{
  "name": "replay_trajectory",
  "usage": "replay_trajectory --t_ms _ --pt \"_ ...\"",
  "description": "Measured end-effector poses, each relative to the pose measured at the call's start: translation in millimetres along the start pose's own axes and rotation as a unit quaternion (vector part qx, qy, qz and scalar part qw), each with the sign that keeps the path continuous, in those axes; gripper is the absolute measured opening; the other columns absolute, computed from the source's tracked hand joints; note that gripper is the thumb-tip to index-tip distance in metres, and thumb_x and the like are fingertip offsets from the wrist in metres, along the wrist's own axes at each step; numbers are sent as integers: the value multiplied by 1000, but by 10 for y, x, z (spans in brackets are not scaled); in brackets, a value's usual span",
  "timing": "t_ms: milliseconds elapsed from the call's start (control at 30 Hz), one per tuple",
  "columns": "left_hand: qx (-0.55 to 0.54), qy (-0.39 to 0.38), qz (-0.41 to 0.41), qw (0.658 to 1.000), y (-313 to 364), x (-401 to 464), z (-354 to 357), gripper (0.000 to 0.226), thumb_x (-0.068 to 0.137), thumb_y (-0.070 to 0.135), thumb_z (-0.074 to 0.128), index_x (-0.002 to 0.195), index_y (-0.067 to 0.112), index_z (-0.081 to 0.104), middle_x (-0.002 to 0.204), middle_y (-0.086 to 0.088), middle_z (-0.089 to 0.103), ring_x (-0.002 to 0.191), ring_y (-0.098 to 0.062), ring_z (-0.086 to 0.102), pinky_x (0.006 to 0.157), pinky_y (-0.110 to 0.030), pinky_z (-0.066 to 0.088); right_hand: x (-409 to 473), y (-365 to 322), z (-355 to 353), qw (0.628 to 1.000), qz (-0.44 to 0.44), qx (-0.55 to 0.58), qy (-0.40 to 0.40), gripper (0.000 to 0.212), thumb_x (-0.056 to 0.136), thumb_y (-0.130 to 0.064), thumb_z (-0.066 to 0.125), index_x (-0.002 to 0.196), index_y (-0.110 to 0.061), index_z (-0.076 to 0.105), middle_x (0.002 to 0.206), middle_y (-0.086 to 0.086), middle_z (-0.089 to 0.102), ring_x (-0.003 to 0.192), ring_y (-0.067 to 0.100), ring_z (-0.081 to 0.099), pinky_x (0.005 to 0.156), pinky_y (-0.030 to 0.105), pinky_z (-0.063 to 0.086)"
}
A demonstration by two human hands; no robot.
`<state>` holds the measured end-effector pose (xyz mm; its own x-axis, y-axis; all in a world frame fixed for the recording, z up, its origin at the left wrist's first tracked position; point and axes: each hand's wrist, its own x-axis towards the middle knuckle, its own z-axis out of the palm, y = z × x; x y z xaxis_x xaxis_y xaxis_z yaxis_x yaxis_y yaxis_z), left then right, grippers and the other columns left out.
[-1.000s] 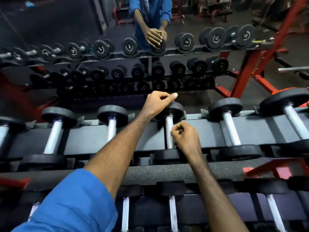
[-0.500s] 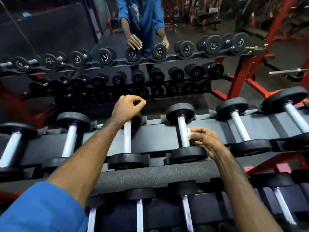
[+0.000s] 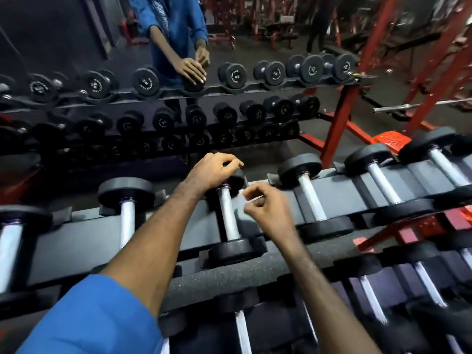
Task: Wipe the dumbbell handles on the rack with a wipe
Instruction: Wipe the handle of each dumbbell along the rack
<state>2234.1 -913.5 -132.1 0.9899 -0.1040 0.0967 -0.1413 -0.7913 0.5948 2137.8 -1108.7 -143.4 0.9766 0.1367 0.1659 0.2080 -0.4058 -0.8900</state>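
Observation:
A row of black-headed dumbbells with bright steel handles lies across the grey rack (image 3: 76, 238). My left hand (image 3: 213, 172) curls over the far head of the middle dumbbell (image 3: 228, 221). My right hand (image 3: 268, 213) hovers just right of that dumbbell's handle, fingers pinching a small pale wipe (image 3: 242, 200) that is blurred by motion. The wipe sits beside the upper part of the handle; whether it touches the steel I cannot tell.
Neighbouring dumbbells lie to the left (image 3: 127, 221) and right (image 3: 313, 200), and a lower row (image 3: 241, 328) sits beneath a padded bar. A mirror (image 3: 76, 34) ahead reflects the rack and a person in blue. Red steel frames (image 3: 337, 123) stand at right.
My left hand shifted one dumbbell to the left and settled on its far head. My right hand then left the previous handle and came across to this one with the wipe.

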Motion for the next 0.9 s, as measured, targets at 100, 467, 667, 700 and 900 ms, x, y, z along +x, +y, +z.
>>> replay_trajectory --t_ms 100,467,667,700,900 --pt "-17 0 0 1000 -47 35 26 42 88 56 40 106 50 78 98 23 77 98 -11 69 98 -39 56 -71 30 325 998 20 -35 -53 29 73 2 70 91 -20 72 89 -5 74 65 13 69 61 21 53" --pt "39 45 -85 995 116 58 97 39 85 60 42 107 53 75 110 6 77 107 -26 68 90 -38 51 -8 155 340 994 103 23 -19 16 80 -7 82 93 -12 76 84 4 76 63 4 68 63 23 57" --pt "36 55 -108 992 131 58 93 32 90 71 61 103 48 78 97 12 76 101 -19 69 84 -33 48 -36 273 327 990 126 -47 -33 19 75 -26 87 86 -20 73 75 -6 74 71 9 72 71 31 60" --pt "40 53 -113 991 129 57 94 32 91 70 61 101 46 80 93 11 76 99 -21 69 82 -33 48 6 255 350 991 130 -20 -24 17 76 -24 87 86 -20 75 75 -6 75 70 8 73 72 32 61" --pt "47 47 -127 990 152 44 88 35 94 68 60 96 41 82 82 7 73 94 -24 69 78 -34 46 232 294 377 986 145 81 -33 13 74 -23 85 81 -20 75 72 -3 76 71 15 76 68 37 64"
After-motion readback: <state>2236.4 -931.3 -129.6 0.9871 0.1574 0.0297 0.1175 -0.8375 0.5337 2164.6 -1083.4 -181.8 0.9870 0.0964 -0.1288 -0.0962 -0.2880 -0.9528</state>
